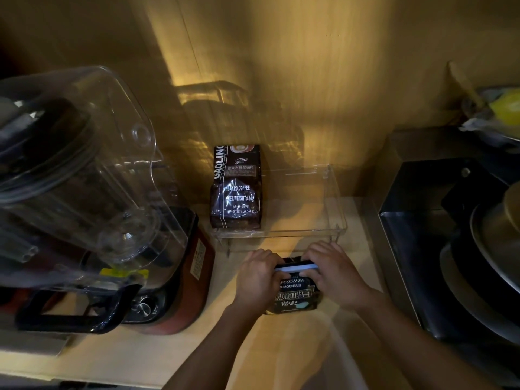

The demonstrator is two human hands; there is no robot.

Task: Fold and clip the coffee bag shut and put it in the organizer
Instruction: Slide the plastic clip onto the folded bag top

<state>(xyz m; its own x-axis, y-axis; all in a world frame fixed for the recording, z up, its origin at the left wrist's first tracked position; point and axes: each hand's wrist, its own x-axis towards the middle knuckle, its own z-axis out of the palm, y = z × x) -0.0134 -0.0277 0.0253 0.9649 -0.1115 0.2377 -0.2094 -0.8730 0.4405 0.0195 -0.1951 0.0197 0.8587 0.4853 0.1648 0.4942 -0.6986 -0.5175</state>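
Note:
A dark coffee bag [294, 298] with white lettering stands on the pale wooden counter, just in front of a clear plastic organizer [336, 204]. Across its folded top lies a white and dark clip [297, 266]. My left hand [257, 277] grips the bag's left top corner and the clip's left end. My right hand [336, 273] grips the right end. A second dark coffee bag [236, 187], marked 454 g, stands upright in the left part of the organizer.
A blender [92, 198] with a clear jug and red base fills the left side. A black stove with a metal lidded pot [495, 249] is on the right. A wooden wall rises behind the organizer.

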